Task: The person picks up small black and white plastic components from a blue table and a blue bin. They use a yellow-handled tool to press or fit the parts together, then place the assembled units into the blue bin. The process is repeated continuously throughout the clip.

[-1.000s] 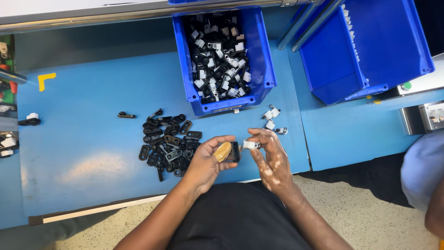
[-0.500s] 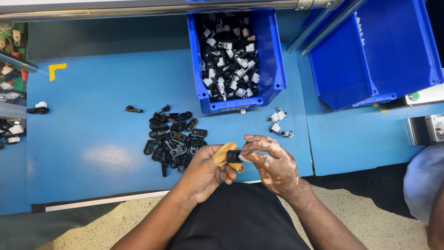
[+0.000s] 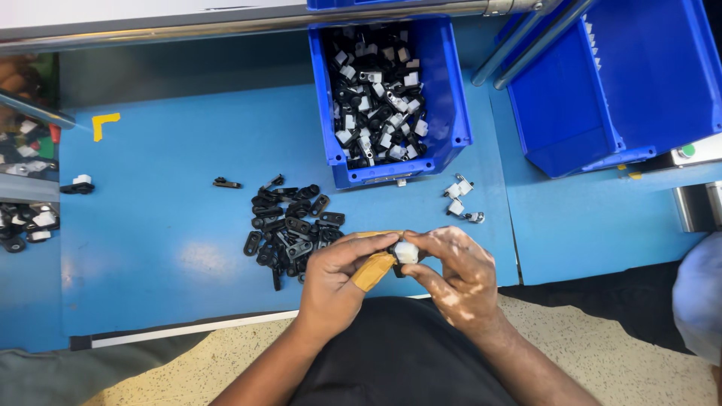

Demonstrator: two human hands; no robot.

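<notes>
- We see both hands meeting at the near edge of the blue table (image 3: 173,150), straight below the blue bin of parts (image 3: 451,98).
- The left hand (image 3: 331,282) has its fingers curled round a small black-and-white plastic part (image 3: 404,254), the thumb wearing a yellow-tan finger cot (image 3: 374,271).
- The right hand (image 3: 459,274) pinches the same part from the other side, fingertips tight on its white end.
- Left of the hands, below and left of the bin, lies a loose pile of black clips (image 3: 289,229); one stray black clip (image 3: 224,183) sits further left.
- Three white-and-black assembled pieces (image 3: 459,199) rest just below the bin's right corner.
- A yellow L-shaped corner marker (image 3: 104,124) is stuck to the table, well left of the bin.
- A larger blue bin (image 3: 609,90) tilts to the right of it.
</notes>
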